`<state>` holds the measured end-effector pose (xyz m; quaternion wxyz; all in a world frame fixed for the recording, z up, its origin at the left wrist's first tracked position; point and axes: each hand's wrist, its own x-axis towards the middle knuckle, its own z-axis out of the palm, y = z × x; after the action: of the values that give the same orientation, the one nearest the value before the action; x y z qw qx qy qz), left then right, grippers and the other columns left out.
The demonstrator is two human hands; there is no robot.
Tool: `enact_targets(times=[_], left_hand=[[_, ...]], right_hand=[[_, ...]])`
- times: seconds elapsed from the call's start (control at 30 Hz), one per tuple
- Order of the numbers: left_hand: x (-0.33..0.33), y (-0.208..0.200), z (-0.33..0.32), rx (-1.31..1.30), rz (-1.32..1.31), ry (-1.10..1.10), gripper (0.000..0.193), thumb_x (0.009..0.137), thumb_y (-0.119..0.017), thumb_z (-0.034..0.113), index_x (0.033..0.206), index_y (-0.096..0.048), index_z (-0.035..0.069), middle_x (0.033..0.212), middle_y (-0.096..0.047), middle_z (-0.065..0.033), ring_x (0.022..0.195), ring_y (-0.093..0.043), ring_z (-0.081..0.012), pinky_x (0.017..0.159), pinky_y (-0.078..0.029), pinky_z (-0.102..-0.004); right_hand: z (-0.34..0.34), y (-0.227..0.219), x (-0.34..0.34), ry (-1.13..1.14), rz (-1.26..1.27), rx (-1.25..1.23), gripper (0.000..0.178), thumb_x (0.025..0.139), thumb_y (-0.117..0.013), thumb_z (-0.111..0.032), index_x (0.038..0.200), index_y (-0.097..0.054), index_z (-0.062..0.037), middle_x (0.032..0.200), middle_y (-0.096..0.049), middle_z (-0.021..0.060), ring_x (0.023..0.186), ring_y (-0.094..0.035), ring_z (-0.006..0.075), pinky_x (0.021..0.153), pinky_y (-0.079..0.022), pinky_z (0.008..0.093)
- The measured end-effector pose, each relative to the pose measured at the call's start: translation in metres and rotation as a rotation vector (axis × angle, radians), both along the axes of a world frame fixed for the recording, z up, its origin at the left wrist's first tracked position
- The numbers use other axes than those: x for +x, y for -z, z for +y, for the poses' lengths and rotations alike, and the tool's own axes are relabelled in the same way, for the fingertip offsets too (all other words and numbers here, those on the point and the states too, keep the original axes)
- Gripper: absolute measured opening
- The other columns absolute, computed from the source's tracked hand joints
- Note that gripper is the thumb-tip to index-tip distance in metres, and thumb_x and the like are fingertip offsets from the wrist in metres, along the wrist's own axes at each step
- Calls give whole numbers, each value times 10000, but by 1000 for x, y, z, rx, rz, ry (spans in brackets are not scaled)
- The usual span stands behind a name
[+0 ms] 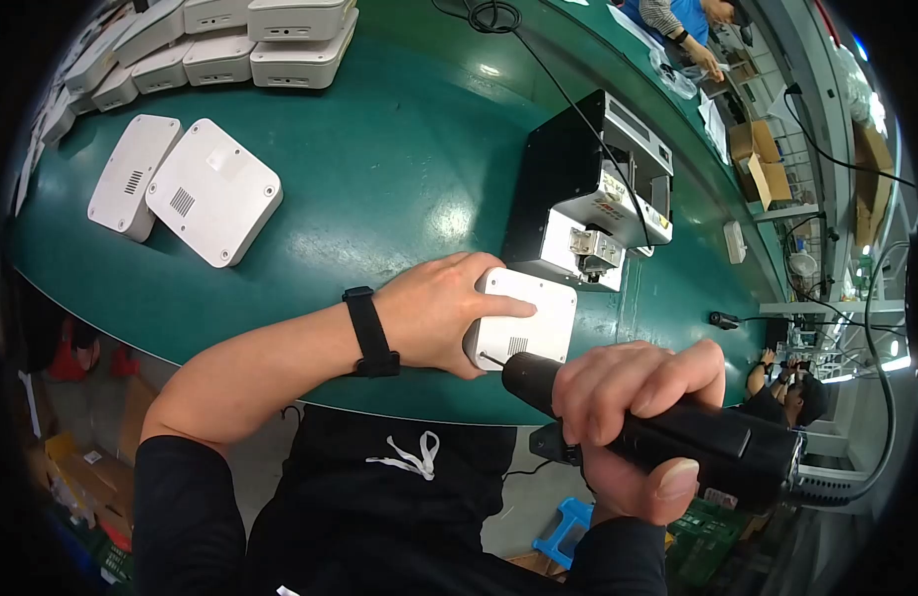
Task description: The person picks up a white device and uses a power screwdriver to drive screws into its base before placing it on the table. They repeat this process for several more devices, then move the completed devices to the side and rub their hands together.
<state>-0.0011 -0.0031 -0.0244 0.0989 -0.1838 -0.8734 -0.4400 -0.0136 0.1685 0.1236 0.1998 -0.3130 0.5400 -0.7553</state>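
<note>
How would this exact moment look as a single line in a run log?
left hand: steadies white casing on green table | right hand: grips black electric screwdriver, bit at casing's corner | nearby: black-and-white machine, two white casings

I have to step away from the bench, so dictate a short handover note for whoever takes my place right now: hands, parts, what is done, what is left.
Left hand: grip closed on the white square plastic casing, steadying it on the green conveyor table.
Right hand: grip closed on the black electric screwdriver, bit at the casing's near-left corner.
Black and white screw feeder box sits just behind the casing.
Two white casings lying flat at far left; more stacked white casings at the far edge.
Done: cannot tell which screws are in.
Left: probably this corner, then check the others.
</note>
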Motion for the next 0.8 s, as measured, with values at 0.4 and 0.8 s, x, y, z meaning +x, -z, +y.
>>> enact_targets(times=[0.4,0.8], left_hand=[[0,-5,-1,-18,2,24,759,553,-865,247,1276,-634,259,1271,-528,-187,1115,-576,-361,942,-502,-422],[22,-44,-20,321,-511,63,690,751,-803,315,1372,-554,144,1291,-576,-160,1183,-574,-309,984,-488,-386]], right_hand=[[1,-3,3,121,21,12,418,828,-736,-329,1010,-466,-67,704,-563,71,603,-547,214,633,-477,388],[120,6,-123,672,-299,-553,332,938,-578,-374,907,-475,-60,648,-401,-8,515,-372,105,530,-352,268]])
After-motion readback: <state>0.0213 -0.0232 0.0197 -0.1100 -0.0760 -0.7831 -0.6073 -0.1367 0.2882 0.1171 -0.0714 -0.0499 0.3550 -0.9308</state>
